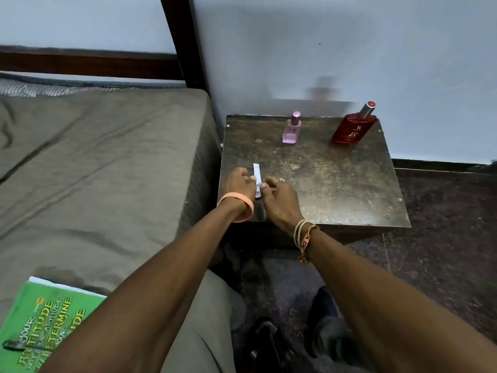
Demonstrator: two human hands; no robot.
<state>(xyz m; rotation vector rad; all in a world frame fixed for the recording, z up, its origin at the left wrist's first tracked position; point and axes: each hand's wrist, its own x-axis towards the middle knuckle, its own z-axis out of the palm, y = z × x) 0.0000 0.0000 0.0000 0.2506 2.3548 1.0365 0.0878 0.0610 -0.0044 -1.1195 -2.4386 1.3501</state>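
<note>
Head view: a paper strip [257,173] is pinched by curled left hand [240,184] and right hand [280,201] fingers. It is judged light, limp and easily creased, so the long edges beside the fingers are best held.

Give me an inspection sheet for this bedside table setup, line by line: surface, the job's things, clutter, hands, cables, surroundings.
Surface: small dark table, its top worn and scuffed, right beside the bed.
Job's things: white paper strip on the table's near left part, between both hands.
Clutter: pink bottle and red bottle standing near the back edge, apart from each other.
Hands: left hand, orange wristband, pinches the strip's left side; right hand, thread bracelets, pinches its right side.
Cables: nothing seen.
Surroundings: grey bed on the left with a green book on it; pale wall behind; dark floor.
</note>
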